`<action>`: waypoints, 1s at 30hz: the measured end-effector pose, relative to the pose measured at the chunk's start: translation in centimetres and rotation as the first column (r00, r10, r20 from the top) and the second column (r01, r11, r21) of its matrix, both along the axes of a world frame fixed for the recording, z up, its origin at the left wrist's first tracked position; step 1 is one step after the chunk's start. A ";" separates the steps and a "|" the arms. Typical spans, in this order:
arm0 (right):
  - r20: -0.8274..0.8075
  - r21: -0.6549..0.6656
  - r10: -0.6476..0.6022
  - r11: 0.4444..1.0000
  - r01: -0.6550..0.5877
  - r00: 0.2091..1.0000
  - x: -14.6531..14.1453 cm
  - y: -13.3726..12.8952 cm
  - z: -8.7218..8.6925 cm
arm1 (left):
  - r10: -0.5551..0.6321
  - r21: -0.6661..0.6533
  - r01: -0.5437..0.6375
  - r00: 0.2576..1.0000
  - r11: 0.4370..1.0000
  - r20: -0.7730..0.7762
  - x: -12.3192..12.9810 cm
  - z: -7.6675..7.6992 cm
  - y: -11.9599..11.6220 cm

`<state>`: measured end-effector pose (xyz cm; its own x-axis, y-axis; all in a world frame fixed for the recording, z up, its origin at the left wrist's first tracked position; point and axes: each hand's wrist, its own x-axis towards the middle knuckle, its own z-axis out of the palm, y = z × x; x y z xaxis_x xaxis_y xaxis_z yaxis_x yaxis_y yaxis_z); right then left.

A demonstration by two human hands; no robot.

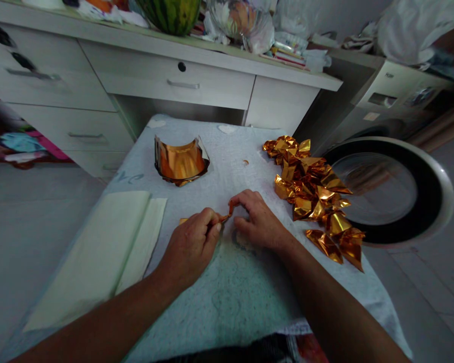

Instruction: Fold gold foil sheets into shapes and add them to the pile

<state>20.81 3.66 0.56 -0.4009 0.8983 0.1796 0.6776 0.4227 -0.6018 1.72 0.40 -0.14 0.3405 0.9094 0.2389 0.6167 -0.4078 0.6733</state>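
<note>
My left hand point(192, 247) is closed around a narrow, twisted piece of copper-coloured foil point(224, 218) near the middle of the cloth-covered table. The foil's right end bends upward to the fingertips of my right hand point(255, 219), whose thumb is apart from its fingers. A bit of the foil shows behind the left knuckles. Beyond my hands lies a curved stack of shiny copper foil sheets point(181, 160). Many folded and crumpled copper foil pieces point(318, 186) form a long pile to the right.
Folded pale yellow-green sheets point(94, 257) lie on the table's left side. A white drawer cabinet point(215, 80) with a watermelon point(170, 12) on top stands behind the table point(219, 302). The washing machine's open round door point(386, 186) is at the right.
</note>
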 end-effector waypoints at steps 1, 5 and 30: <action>0.023 0.000 -0.009 1.000 0.009 1.000 -0.1 -0.1 0.1 | 0.001 -0.008 -0.001 1.000 1.000 0.003 0.0 0.0 0.0; 0.087 -0.001 -0.049 0.999 0.049 0.995 -0.5 -0.1 -0.2 | 0.011 -0.031 -0.011 1.000 0.999 0.001 0.0 0.2 0.0; -0.082 0.031 0.031 0.999 -0.029 0.996 0.0 0.2 -0.3 | 0.063 -0.162 -0.050 0.995 0.986 0.079 0.0 0.8 0.1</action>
<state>20.78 3.84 0.22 -0.4102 0.8799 0.2396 0.6132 0.4606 -0.6417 1.67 0.49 0.62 0.2724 0.9554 0.1144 0.5749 -0.2569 0.7768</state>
